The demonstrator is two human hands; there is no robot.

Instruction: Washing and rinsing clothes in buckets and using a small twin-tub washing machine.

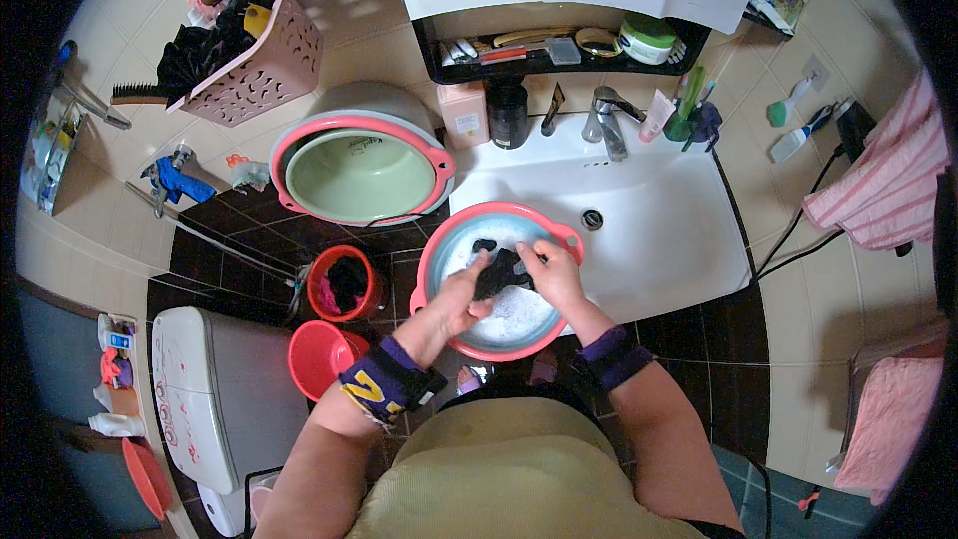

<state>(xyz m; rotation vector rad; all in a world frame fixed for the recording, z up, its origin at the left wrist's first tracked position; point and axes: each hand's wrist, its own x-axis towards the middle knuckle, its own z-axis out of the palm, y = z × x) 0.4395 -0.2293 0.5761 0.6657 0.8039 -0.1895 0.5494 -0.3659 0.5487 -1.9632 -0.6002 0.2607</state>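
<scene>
Both of my hands are over a pink-rimmed, light blue basin (436, 252) of foamy water. Between them a small piece of black cloth (496, 277), perhaps a sock, is bunched up. My left hand (461, 296) grips its left side with the fingers closed. My right hand (555, 272) pinches the upper right part between thumb and fingers. Another bit of black cloth (484, 245) shows in the suds just beyond my left hand. White foam (519, 314) covers much of the water on the near side.
The basin overlaps the left edge of a white sink (659, 230) with a faucet (609, 125). A green basin (359, 175) leans at the back left. Two red buckets (324, 357) stand left, the farther holding dark cloth (347, 282). A washing machine (254, 389) is at the lower left.
</scene>
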